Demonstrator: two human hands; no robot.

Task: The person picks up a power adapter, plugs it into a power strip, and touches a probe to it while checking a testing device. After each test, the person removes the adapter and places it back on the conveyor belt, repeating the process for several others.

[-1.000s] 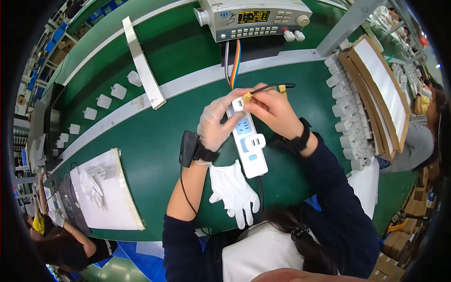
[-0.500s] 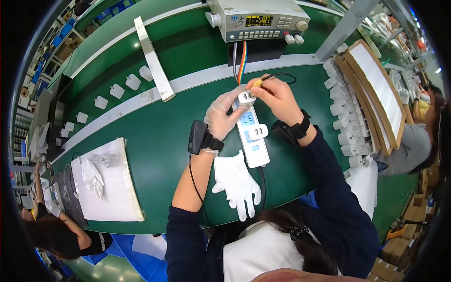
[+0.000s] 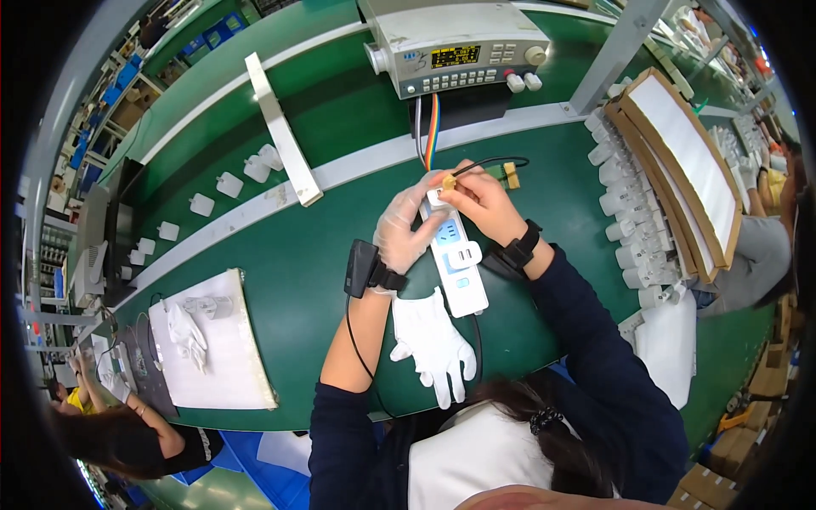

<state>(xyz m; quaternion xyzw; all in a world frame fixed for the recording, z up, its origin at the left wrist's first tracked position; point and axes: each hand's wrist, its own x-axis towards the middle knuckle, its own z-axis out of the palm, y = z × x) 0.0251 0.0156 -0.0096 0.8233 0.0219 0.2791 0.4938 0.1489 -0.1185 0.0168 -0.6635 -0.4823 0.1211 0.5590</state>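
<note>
My left hand [image 3: 401, 229], in a clear thin glove, is closed around a white USB charger [image 3: 437, 197] at the far end of a white power strip [image 3: 466, 296]. My bare right hand [image 3: 488, 209] pinches a yellow plug [image 3: 450, 182] on a black cable [image 3: 493, 160]. That plug is right at the charger's port face; whether it is inserted is hidden by my fingers. A second white charger [image 3: 464, 255] with two ports sits in the strip, nearer to me. Past my right fingers lies a small green board with a yellow connector [image 3: 511, 175].
A white cloth glove [image 3: 432, 344] lies beside the strip. At the back stands a bench meter [image 3: 467, 55] with a rainbow ribbon cable [image 3: 433, 127]. White chargers [image 3: 625, 225] line the right side by cardboard trays [image 3: 671, 170]. A white board [image 3: 212, 365] lies left. People sit at both sides.
My right hand has brought the yellow plug down over the upper charger's ports. The small green board has come into sight beyond my right hand. The whole view has shifted slightly.
</note>
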